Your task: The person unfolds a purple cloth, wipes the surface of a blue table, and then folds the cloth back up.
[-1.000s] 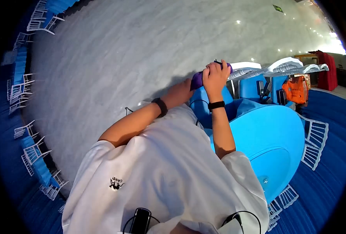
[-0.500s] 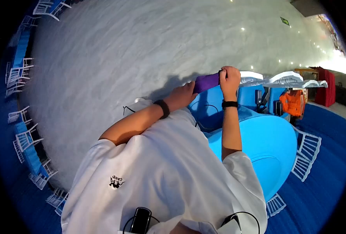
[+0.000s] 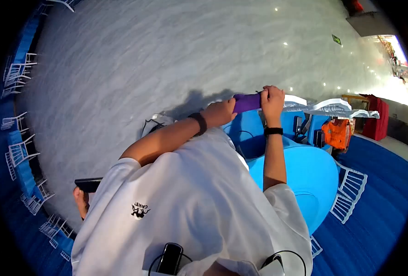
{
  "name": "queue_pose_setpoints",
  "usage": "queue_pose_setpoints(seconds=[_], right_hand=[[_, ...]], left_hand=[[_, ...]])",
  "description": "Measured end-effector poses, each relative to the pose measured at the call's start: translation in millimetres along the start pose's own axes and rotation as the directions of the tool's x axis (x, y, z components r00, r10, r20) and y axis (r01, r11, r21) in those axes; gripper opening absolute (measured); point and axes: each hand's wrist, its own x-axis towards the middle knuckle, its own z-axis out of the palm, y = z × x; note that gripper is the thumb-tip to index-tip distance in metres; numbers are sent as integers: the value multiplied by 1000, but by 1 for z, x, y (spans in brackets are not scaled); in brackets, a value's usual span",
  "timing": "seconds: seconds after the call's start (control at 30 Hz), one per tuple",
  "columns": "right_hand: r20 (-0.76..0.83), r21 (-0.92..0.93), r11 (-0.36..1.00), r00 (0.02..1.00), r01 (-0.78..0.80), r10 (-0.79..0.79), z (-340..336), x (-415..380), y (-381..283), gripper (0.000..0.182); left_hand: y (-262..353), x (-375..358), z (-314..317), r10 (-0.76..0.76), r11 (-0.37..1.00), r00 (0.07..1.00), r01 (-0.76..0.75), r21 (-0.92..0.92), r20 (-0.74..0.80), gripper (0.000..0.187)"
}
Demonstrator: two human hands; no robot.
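Note:
A purple piece, cloth-like in look, is stretched between my hands in front of my white shirt. My left hand is closed round its left end. At its right end, my right hand grips with the fingers curled over the edge. A small dark bit shows by the right fingertips; I cannot make out what it is. Beneath the purple piece are blue surfaces with a thin dark cord across them. Both wrists wear dark bands.
A large rounded light-blue surface lies beside my right forearm. White chairs stand around; an orange bag and a red cloth are at right. At left, another person's hand is near a dark flat object.
Less of the purple piece shows between my hands, and it lies more level. Both hands have lowered slightly. The other person's hand and dark flat object have come into view at left.

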Motion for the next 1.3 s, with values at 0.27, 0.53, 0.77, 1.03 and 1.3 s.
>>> queue_pose_setpoints(seconds=[0.27, 0.53, 0.77, 1.03, 1.3], right_hand=[[-270, -143, 982, 959, -125, 83, 19, -20, -46, 23], [53, -226, 974, 998, -11, 23, -10, -8, -9, 21], [-199, -195, 962, 968, -191, 152, 14, -17, -23, 21], [-220, -113, 902, 895, -418, 387, 24, -36, -90, 49], [-212, -56, 817, 806, -574, 552, 45, -36, -120, 74]], left_hand=[[-3, 25, 7, 54, 993, 998, -51, -109, 23, 42], [0, 23, -10, -40, 999, 960, 46, -17, 276, 45], [22, 59, 0, 112, 990, 987, -101, -97, 112, 42], [-3, 15, -50, 76, 996, 876, -45, -76, 477, 49], [-16, 57, -63, 357, 934, 648, -264, -242, 672, 54]])
